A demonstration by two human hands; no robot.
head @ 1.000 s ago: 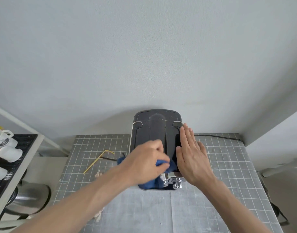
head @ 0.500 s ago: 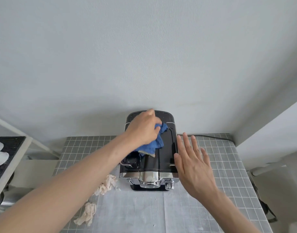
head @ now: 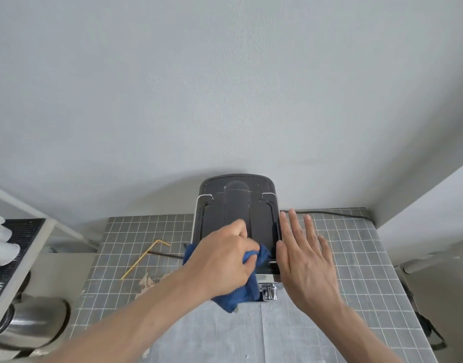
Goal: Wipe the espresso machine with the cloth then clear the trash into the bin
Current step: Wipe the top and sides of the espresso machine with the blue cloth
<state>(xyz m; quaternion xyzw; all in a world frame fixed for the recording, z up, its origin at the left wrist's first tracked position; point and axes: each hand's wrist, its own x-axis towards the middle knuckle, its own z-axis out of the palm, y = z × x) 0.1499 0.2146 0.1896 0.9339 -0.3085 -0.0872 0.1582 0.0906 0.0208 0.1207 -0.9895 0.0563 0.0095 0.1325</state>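
The espresso machine (head: 237, 221) backs against the wall (head: 225, 87). The left hand (head: 222, 263) and right hand (head: 303, 260) crowd its front. A yellow straw (head: 144, 259) and crumpled paper (head: 146, 282) lie left; bare tiled counter (head: 356, 258) lies right.

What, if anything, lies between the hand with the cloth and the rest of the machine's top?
Nothing visible does. The left hand grips the blue cloth on the front of the espresso machine; the dark top behind it is bare. The right hand lies flat along the machine's right edge, off to the side.

A kitchen corner: tiled counter (head: 151, 231), espresso machine (head: 237, 213), mugs (head: 1, 247) on a rack.
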